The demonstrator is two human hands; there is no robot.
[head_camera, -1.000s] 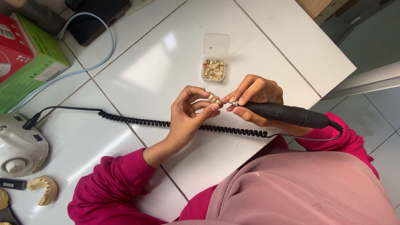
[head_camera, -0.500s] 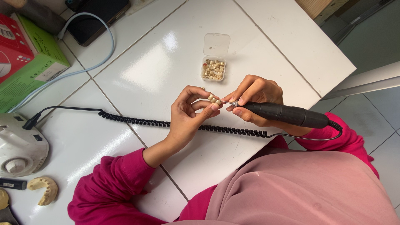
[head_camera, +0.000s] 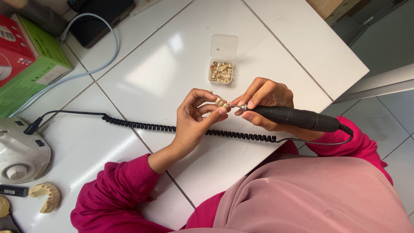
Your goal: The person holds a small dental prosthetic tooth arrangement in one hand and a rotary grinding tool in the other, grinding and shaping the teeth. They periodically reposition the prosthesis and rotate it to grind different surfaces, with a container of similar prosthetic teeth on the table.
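Observation:
My left hand point(head_camera: 196, 118) pinches a small cream tooth-shaped piece point(head_camera: 222, 103) between thumb and fingertips above the white tiled counter point(head_camera: 151, 82). My right hand point(head_camera: 265, 101) grips a black rotary handpiece point(head_camera: 295, 117) like a pen, its metal tip touching the small piece. A black coiled cord point(head_camera: 181, 128) runs from the handpiece's rear across the counter to the left. Just beyond my hands sits a small clear plastic box point(head_camera: 221, 71) with its lid open, filled with several similar cream pieces.
A white motor unit point(head_camera: 19, 153) sits at the left edge. A yellowish dental arch cast point(head_camera: 45, 195) lies below it. A green and red cardboard box point(head_camera: 26, 56) and a dark flat device point(head_camera: 101, 17) stand at the back left, with a pale blue cable point(head_camera: 92, 69).

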